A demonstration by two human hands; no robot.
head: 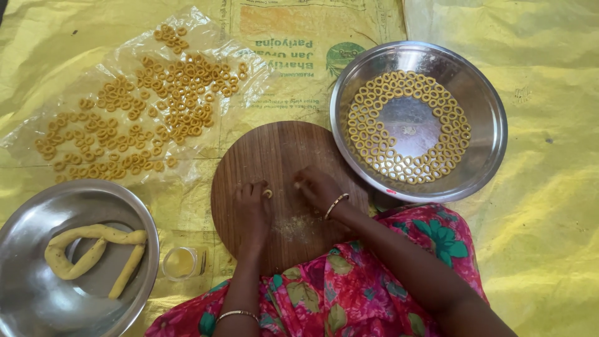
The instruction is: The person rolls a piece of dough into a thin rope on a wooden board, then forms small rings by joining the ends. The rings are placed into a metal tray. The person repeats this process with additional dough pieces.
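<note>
From the head view I look straight down at a round wooden board (pixel 281 162) in the lower middle of the frame. My left hand (pixel 251 211) rests on it knuckles up, fingers curled loosely; at its fingertips sits a small dough ring (pixel 267 193), touching or nearly touching them. I cannot tell whether the hand grips the ring or merely steadies it. The ring lies flat, its hole facing up toward the camera, so it shows no long axis. My right hand (pixel 318 187) sits just right of the ring, fingers bent down to the board; what the fingertips pinch, if anything, is hidden under the hand. A bangle (pixel 336 205) circles that wrist.

At the upper right stands a steel plate (pixel 483 118) with dough rings (pixel 374 134) laid flat in a wide band around its bare centre. At the upper left a clear plastic sheet (pixel 37 134) carries many more loose rings (pixel 168 93), scattered. At the lower left a steel bowl (pixel 25 281), cut off by the frame's edge, holds long dough ropes (pixel 90 248); their long axes run roughly left to right, the ends crossing. Beside it lies a small clear cup (pixel 181 263) of yellowish liquid, hard to make out. A yellow sack cloth (pixel 549 218) lies under everything. My floral garment (pixel 349 293) fills the lower edge, hiding the board's near rim.
</note>
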